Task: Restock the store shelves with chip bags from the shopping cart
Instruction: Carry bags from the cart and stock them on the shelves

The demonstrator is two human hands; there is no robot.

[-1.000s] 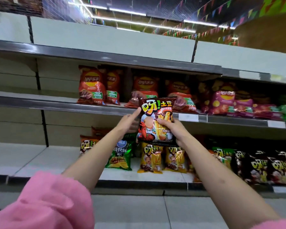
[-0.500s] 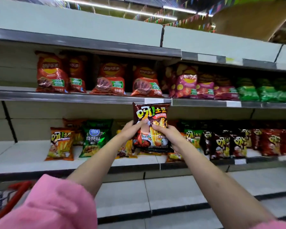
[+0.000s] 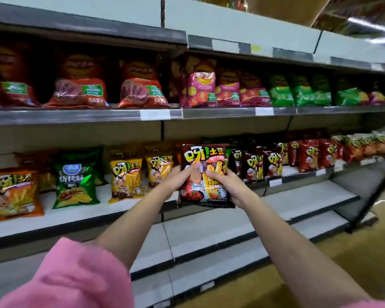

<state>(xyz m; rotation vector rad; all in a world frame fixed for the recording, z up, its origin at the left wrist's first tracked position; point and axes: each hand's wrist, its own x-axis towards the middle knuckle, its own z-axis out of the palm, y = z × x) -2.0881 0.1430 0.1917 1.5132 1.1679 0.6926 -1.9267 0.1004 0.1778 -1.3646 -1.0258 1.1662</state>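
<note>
I hold a dark red-and-black chip bag (image 3: 206,190) upright in front of the middle shelf (image 3: 209,210). My left hand (image 3: 178,180) grips its left edge, thumb across the front. My right hand (image 3: 226,185) grips its right side, fingers curled over the front. Behind the bag stand yellow bags (image 3: 126,177) of the same brand to the left and matching dark bags (image 3: 252,165) to the right. The shopping cart is out of view.
The upper shelf (image 3: 156,114) carries red, pink and green chip bags. A green bag (image 3: 76,185) and an orange bag (image 3: 15,194) stand at the left of the middle shelf. Two white lower shelves (image 3: 209,238) jut out below. A yellowish floor (image 3: 353,252) lies at right.
The view has swung right and downward. The bag in both hands has come down from the upper shelf's edge to the level of the middle shelf, toward the dark bags.
</note>
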